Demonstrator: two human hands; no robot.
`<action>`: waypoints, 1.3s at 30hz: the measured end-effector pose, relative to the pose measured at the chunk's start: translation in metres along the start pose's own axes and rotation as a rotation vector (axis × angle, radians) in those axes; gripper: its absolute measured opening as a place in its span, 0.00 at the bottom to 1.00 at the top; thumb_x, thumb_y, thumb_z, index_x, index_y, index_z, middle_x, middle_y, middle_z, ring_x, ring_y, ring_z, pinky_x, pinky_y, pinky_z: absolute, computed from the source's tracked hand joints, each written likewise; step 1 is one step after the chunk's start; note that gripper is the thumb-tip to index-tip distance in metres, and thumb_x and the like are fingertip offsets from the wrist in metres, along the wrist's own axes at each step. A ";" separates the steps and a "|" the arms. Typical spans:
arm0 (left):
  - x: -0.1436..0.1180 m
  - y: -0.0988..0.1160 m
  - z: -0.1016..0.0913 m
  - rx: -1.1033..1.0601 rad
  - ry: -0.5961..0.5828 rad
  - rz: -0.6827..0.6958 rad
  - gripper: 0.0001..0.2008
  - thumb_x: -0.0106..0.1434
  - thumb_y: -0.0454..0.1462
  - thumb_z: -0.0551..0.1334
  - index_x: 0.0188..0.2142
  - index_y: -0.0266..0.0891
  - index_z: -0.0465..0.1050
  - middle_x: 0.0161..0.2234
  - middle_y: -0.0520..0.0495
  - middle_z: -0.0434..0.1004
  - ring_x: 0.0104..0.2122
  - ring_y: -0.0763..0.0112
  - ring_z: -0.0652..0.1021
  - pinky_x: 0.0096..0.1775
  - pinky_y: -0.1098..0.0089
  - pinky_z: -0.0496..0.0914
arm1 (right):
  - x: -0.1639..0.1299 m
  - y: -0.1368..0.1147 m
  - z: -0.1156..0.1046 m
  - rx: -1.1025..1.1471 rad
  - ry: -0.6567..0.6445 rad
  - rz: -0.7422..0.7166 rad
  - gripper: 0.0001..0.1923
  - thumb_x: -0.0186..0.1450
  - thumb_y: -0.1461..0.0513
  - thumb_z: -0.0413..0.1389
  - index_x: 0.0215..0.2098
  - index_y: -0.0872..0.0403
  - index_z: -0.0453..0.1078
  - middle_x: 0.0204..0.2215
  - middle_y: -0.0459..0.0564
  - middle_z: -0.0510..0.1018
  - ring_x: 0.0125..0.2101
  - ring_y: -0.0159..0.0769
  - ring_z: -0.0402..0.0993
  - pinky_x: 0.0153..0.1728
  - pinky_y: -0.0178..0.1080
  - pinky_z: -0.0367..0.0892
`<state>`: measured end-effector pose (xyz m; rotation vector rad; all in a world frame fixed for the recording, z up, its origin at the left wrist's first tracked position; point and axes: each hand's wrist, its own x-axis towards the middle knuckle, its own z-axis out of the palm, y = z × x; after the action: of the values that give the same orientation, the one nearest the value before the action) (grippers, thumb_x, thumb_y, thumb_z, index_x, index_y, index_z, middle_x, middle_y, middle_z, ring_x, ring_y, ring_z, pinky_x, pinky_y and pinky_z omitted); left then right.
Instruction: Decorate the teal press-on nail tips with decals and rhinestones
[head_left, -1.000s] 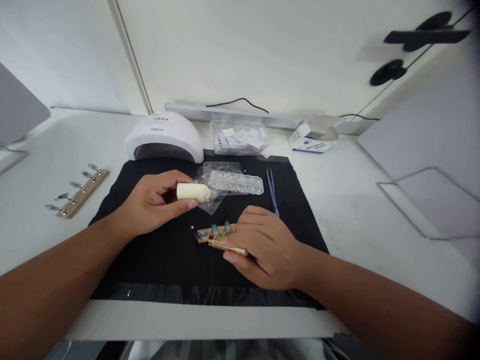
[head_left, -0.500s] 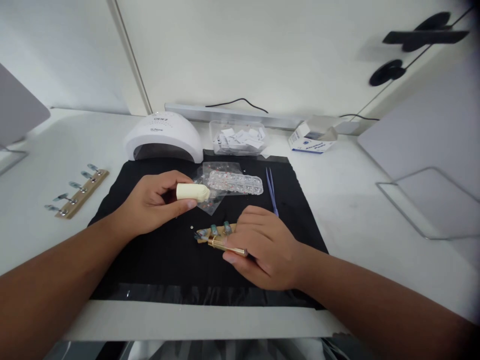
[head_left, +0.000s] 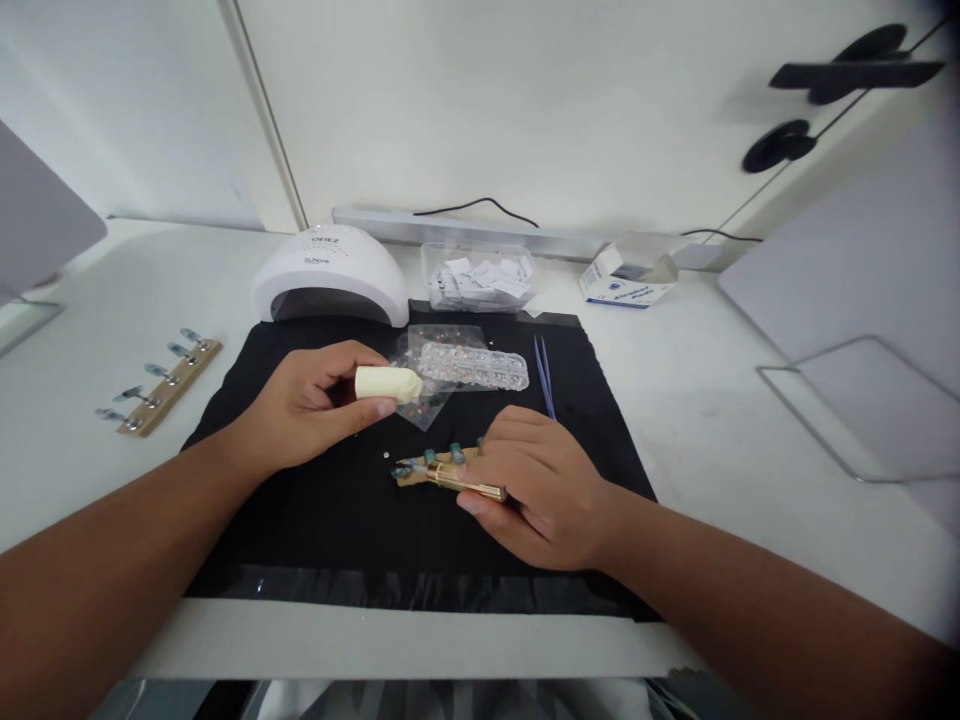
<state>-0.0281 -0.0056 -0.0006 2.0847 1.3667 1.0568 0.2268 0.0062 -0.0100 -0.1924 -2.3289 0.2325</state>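
Centrally, right hand [head_left: 540,490] gripping gold pen [head_left: 465,483] over nail strip [head_left: 420,465]; left hand [head_left: 315,405] pinching cream finger cot [head_left: 386,383].

Bright, even, diffuse light from above; white desk [head_left: 750,420] and wall [head_left: 525,100] sit near overexposure with little detail. Shadows are soft and faint, just under the hands. Black mat [head_left: 315,520] holds its texture, with a mild sheen on the clear film [head_left: 375,588] at its near edge. Centre sharp. Wide-angle bowing at the borders, forearms stretched, top-right corner vignetted dark. Small gems in the tray [head_left: 472,366] are too fine to resolve.
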 end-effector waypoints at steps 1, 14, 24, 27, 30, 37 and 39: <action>0.000 0.000 0.000 0.006 -0.001 -0.001 0.11 0.60 0.44 0.67 0.37 0.39 0.76 0.28 0.51 0.78 0.25 0.72 0.75 0.26 0.74 0.66 | 0.000 0.000 0.000 0.000 -0.004 0.000 0.01 0.65 0.66 0.54 0.35 0.56 0.67 0.21 0.45 0.74 0.21 0.33 0.63 0.26 0.39 0.60; 0.000 0.001 0.000 -0.002 0.001 0.008 0.10 0.60 0.42 0.67 0.37 0.38 0.76 0.27 0.52 0.77 0.23 0.75 0.73 0.25 0.76 0.65 | 0.000 -0.001 0.000 -0.010 -0.028 -0.036 0.03 0.66 0.65 0.53 0.34 0.56 0.67 0.20 0.45 0.73 0.21 0.32 0.63 0.26 0.39 0.59; 0.000 0.000 0.001 -0.017 0.002 0.003 0.10 0.60 0.43 0.67 0.37 0.39 0.76 0.27 0.52 0.77 0.24 0.75 0.73 0.25 0.76 0.65 | -0.001 -0.001 0.000 -0.005 -0.027 -0.025 0.03 0.66 0.65 0.53 0.33 0.56 0.67 0.20 0.45 0.73 0.21 0.32 0.62 0.26 0.39 0.60; 0.000 0.000 0.002 -0.032 0.004 0.014 0.10 0.60 0.42 0.67 0.37 0.39 0.76 0.27 0.52 0.77 0.23 0.75 0.73 0.25 0.76 0.65 | -0.001 0.000 0.000 0.001 -0.006 -0.017 0.03 0.66 0.66 0.53 0.34 0.56 0.67 0.20 0.44 0.72 0.21 0.32 0.61 0.26 0.39 0.59; 0.000 0.000 0.001 -0.041 0.009 0.016 0.10 0.60 0.42 0.67 0.37 0.39 0.76 0.27 0.53 0.77 0.23 0.75 0.73 0.25 0.76 0.65 | 0.000 0.000 -0.001 0.004 -0.015 -0.029 0.02 0.66 0.65 0.53 0.34 0.56 0.67 0.20 0.44 0.73 0.21 0.32 0.62 0.26 0.39 0.59; 0.000 -0.002 0.002 -0.171 0.045 -0.060 0.10 0.58 0.42 0.69 0.36 0.39 0.77 0.25 0.52 0.76 0.23 0.74 0.72 0.25 0.74 0.64 | 0.001 0.000 -0.001 -0.005 -0.018 -0.019 0.02 0.66 0.66 0.53 0.35 0.55 0.67 0.21 0.45 0.73 0.21 0.32 0.63 0.26 0.39 0.60; 0.001 -0.003 0.003 -0.258 0.084 -0.104 0.09 0.57 0.41 0.70 0.35 0.39 0.77 0.26 0.51 0.77 0.24 0.72 0.73 0.26 0.73 0.65 | 0.001 0.000 -0.001 0.001 -0.022 -0.040 0.02 0.66 0.65 0.53 0.35 0.55 0.66 0.21 0.44 0.73 0.21 0.32 0.63 0.26 0.39 0.60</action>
<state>-0.0273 -0.0033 -0.0039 1.7840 1.2862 1.2181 0.2273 0.0066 -0.0087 -0.1428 -2.3525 0.2170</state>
